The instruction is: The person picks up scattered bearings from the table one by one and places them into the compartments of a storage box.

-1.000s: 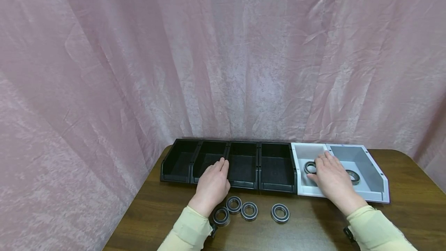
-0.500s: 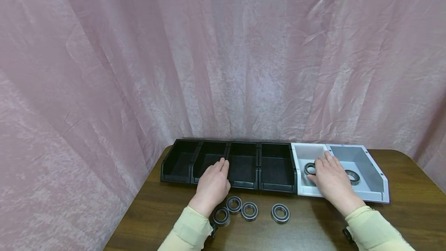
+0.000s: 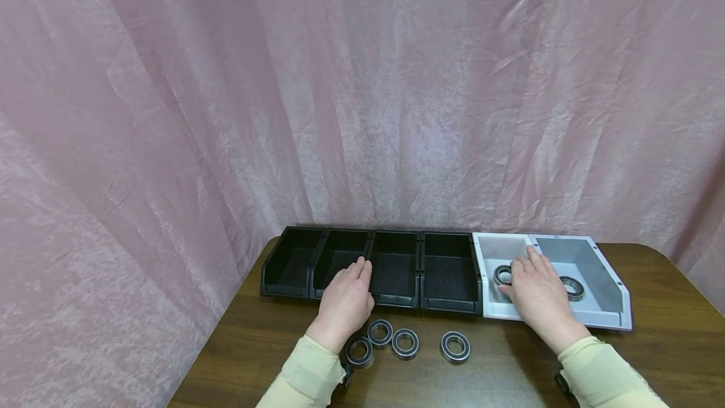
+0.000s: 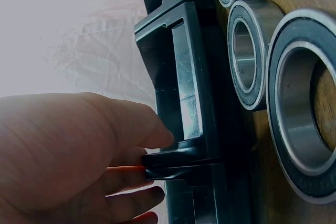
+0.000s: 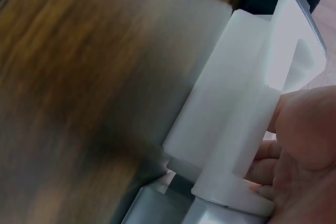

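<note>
My left hand (image 3: 347, 298) straddles the paired walls between two middle black storage bins (image 3: 394, 269). In the left wrist view its thumb lies on one side of these walls and its fingers on the other, pinching them. On the right, my right hand (image 3: 540, 294) holds the wall between the white storage bin (image 3: 491, 307) and the light grey storage bin (image 3: 608, 317), thumb inside the white one. A ball bearing (image 3: 501, 274) lies in the white bin beside the thumb. Another bearing (image 3: 574, 288) sits in the grey bin, partly hidden by the hand.
In front of the bins several bearings lie flat on the wooden table (image 3: 498, 376). Three are grouped near the left wrist, including one bearing (image 3: 405, 344); a separate bearing (image 3: 455, 347) lies farther right. A pink curtain (image 3: 396, 93) hangs close behind the bin row.
My right hand has shifted slightly left, and the white and grey bins with their bearings have slid a little left with it. My left hand has stayed in place.
</note>
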A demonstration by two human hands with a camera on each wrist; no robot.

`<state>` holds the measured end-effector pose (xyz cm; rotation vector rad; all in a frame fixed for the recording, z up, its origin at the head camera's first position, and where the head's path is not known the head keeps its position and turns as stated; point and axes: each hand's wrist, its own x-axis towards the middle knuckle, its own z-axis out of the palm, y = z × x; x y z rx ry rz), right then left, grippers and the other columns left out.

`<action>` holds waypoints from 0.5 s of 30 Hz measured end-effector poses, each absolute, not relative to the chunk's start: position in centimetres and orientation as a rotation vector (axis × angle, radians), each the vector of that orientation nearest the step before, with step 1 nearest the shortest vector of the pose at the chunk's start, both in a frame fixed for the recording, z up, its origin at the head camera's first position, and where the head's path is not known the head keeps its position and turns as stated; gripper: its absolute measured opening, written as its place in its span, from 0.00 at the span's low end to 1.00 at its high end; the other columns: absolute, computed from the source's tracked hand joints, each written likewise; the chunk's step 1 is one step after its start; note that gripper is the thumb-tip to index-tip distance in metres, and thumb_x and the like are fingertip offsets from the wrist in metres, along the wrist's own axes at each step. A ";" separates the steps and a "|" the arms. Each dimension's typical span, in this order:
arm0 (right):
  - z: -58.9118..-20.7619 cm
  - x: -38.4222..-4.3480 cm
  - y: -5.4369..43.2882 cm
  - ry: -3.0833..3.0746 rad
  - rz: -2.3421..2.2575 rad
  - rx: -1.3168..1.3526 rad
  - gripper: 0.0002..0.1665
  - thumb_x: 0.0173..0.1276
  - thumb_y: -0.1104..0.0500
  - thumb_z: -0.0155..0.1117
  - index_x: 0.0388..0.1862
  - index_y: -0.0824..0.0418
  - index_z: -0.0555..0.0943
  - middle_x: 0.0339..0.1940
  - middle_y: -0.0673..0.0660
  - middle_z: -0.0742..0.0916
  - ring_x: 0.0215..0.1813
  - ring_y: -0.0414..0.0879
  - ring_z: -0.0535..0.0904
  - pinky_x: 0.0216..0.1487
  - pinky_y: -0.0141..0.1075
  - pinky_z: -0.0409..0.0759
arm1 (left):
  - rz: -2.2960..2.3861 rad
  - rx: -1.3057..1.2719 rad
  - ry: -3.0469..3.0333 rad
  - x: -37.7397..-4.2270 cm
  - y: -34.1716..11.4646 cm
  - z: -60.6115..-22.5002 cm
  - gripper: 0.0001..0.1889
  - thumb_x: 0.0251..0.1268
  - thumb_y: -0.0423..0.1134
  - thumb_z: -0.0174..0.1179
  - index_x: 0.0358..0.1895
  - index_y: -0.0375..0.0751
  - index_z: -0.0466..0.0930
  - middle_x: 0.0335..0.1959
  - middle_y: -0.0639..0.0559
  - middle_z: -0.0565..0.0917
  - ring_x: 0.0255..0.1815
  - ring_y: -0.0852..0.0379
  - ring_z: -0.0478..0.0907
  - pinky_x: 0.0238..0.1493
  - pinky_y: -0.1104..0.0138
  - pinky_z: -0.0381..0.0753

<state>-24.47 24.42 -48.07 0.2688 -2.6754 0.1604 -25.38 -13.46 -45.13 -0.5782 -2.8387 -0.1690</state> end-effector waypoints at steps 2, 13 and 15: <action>-48.1 -24.4 24.4 -2.674 0.156 0.268 0.29 0.62 0.55 0.86 0.43 0.76 0.79 0.52 0.78 0.86 0.75 0.79 0.72 0.79 0.68 0.67 | -0.165 -0.579 -2.842 -25.4 -13.5 -45.1 0.33 0.72 0.37 0.73 0.77 0.30 0.76 0.79 0.35 0.76 0.78 0.40 0.76 0.79 0.48 0.73; -47.9 -24.5 24.3 -2.723 0.108 0.255 0.28 0.63 0.54 0.85 0.41 0.75 0.79 0.52 0.77 0.87 0.77 0.78 0.70 0.80 0.68 0.65 | -0.147 -0.585 -2.834 -25.4 -13.4 -45.0 0.33 0.72 0.37 0.73 0.77 0.30 0.77 0.78 0.36 0.77 0.78 0.41 0.77 0.79 0.49 0.74; -47.8 -24.5 24.2 -2.725 0.101 0.256 0.28 0.62 0.55 0.85 0.41 0.76 0.79 0.52 0.78 0.87 0.77 0.79 0.71 0.80 0.68 0.66 | -0.148 -0.586 -2.830 -25.4 -13.5 -45.1 0.33 0.72 0.37 0.73 0.76 0.30 0.77 0.78 0.36 0.77 0.77 0.40 0.77 0.79 0.49 0.74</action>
